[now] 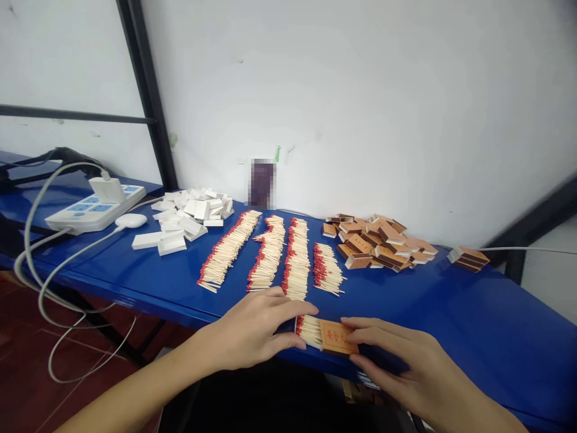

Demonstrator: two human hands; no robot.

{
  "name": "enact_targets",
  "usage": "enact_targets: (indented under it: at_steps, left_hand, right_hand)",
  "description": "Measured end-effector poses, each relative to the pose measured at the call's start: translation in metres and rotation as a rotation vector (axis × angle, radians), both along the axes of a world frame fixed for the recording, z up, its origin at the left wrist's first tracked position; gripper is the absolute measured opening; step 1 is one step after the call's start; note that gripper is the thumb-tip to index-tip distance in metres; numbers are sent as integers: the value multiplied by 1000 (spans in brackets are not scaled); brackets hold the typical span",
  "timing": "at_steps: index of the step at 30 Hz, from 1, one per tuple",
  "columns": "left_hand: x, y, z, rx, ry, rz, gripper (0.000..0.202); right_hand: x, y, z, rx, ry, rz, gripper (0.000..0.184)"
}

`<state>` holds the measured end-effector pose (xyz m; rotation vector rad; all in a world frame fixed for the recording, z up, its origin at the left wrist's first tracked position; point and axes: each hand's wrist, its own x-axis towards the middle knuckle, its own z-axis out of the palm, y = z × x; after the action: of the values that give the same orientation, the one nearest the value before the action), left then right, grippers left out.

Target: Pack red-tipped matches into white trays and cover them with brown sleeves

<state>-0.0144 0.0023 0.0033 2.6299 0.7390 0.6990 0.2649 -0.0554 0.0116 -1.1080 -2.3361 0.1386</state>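
Near the table's front edge, my right hand (401, 355) grips an orange-brown matchbox sleeve (334, 335) between thumb and fingers. A white matchbox tray filled with red-headed matches (309, 331) sticks out of the sleeve's left end. My left hand (265, 328) is closed on that tray's left end, thumb at the near side and fingers at the far side. Just beyond my hands lie rows of loose matches (297, 258), their red heads mostly to the left. The shortest row of matches (327, 270) is on the right.
White empty trays (193, 210) are heaped at back left, matchbox sleeves (378, 240) at back right. Several matchboxes (469, 258) sit together farther right. A power strip (97, 207) with white cables occupies the left of the blue table (451, 313). A wall stands behind.
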Motion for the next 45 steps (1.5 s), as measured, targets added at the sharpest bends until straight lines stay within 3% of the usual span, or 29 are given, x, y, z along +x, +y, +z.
enact_targets:
  at_steps: [6,11,15,20,23,25,28,31,33,36,41,45]
  left_hand:
    - [3,-1,-1,31,-11,-20,50]
    - [5,1,-3,32,-63,48,47]
    - [5,3,-5,91,-46,-23,46]
    - [4,2,-4,147,-27,-24,42]
    - [3,0,-5,193,15,-15,41]
    - [3,-1,-6,200,40,-7,37]
    - [3,-1,-5,222,68,2,32]
    - [3,-1,-1,255,80,1,30]
    - [4,-1,1,268,76,-3,31]
    - [3,0,2,283,62,-2,33]
    - [1,1,-2,315,42,20,35]
    - [0,2,-2,344,50,24,33]
  right_hand:
    - [-14,-1,3,-50,14,35,16]
    - [-28,2,6,-42,25,71,20]
    - [-36,3,9,-77,15,83,25]
    - [-28,6,14,-29,8,77,24]
    - [7,19,36,176,-3,-13,21]
    - [47,37,59,300,-14,-211,25]
    - [123,70,94,247,-62,-605,40]
    - [194,97,111,131,-114,-867,43]
    - [229,108,107,89,-80,-931,44]
    - [258,116,84,40,-15,-920,39]
    - [279,131,44,13,55,-869,32]
    - [295,145,30,-56,29,-802,23]
